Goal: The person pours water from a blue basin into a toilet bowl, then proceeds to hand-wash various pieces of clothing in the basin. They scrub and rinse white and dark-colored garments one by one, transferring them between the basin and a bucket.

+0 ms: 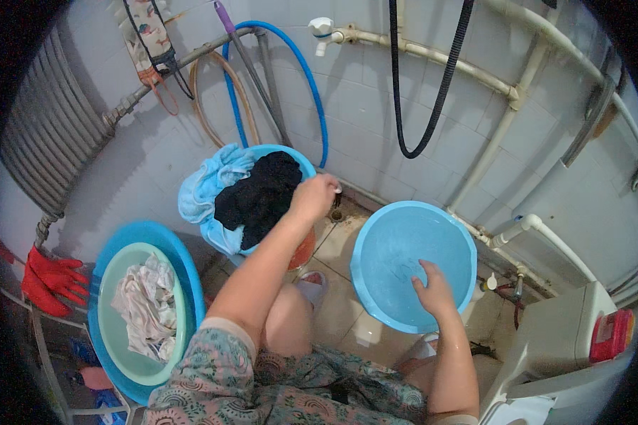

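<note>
My left hand (pixel 315 200) reaches forward beside the bucket, its fingers closed by a small white piece that may be a tap handle; what they grip is mostly hidden. Under that forearm stands a light blue bucket (pixel 306 164) heaped with black cloth (pixel 259 195) and a light blue garment (pixel 216 180) hanging over its side. My right hand (pixel 432 287) is over the near right part of a round blue basin (pixel 361 283), thumb and fingers apart, holding nothing. The basin has a little clear water in it, as far as I can make out.
At left, a pale green basin (pixel 106 319) with white clothes (pixel 149 308) sits inside a larger blue tub (pixel 191 276). Red rubber gloves (pixel 53 280) hang on a rack. A black hose (pixel 397 106) loops down the tiled wall. A beige cabinet (pixel 553 343) stands at right.
</note>
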`<state>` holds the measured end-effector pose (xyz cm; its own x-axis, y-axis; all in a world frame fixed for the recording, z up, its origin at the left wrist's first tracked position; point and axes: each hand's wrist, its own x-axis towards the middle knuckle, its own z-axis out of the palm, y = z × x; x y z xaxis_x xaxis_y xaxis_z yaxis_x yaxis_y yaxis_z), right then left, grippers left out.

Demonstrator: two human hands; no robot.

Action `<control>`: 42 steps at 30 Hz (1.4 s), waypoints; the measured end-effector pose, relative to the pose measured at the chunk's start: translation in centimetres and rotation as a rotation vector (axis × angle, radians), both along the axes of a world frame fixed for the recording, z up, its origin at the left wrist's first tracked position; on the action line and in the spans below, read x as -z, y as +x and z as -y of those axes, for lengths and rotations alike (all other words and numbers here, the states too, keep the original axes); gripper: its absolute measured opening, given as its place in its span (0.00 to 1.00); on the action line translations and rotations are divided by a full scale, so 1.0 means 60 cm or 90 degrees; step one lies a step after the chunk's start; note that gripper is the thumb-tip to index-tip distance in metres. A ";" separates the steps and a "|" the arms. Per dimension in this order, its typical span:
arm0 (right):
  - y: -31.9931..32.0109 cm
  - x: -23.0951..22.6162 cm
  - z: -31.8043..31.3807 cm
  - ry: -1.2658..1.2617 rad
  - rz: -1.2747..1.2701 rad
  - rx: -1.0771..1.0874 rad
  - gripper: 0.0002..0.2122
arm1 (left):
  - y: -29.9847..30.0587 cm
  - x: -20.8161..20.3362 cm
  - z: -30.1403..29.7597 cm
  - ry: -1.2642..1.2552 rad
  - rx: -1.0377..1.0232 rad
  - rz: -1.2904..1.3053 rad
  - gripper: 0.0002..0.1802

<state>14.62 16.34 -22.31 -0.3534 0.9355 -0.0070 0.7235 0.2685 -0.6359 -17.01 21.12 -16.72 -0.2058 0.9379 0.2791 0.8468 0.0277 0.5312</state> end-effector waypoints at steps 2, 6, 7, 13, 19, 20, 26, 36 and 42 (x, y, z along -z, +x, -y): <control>-0.009 -0.005 0.002 0.030 0.014 -0.018 0.20 | -0.072 0.048 -0.035 -0.090 -0.087 -0.269 0.10; 0.000 0.004 0.009 0.073 0.059 -0.070 0.19 | -0.133 0.100 -0.060 -0.286 -0.075 -0.463 0.09; 0.003 0.005 0.010 0.081 0.076 -0.086 0.19 | -0.140 0.111 -0.066 -0.268 -0.089 -0.478 0.08; 0.013 0.003 0.014 0.064 0.073 -0.103 0.20 | -0.168 0.108 -0.078 -0.177 -0.225 -0.252 0.04; 0.006 -0.004 0.017 0.055 0.073 -0.111 0.19 | -0.175 0.088 -0.035 -0.327 -0.008 -0.437 0.16; 0.006 -0.003 0.020 0.065 0.079 -0.114 0.19 | -0.170 0.094 -0.031 -0.294 -0.017 -0.501 0.15; 0.017 0.007 0.026 0.086 0.071 -0.125 0.18 | -0.179 0.020 -0.025 -0.057 -0.137 -0.487 0.09; 0.027 0.004 0.031 0.073 0.085 -0.115 0.17 | -0.205 -0.197 -0.062 0.411 -0.106 0.440 0.14; 0.015 0.009 0.032 0.059 0.104 -0.138 0.17 | -0.243 -0.471 -0.061 0.560 0.135 0.614 0.10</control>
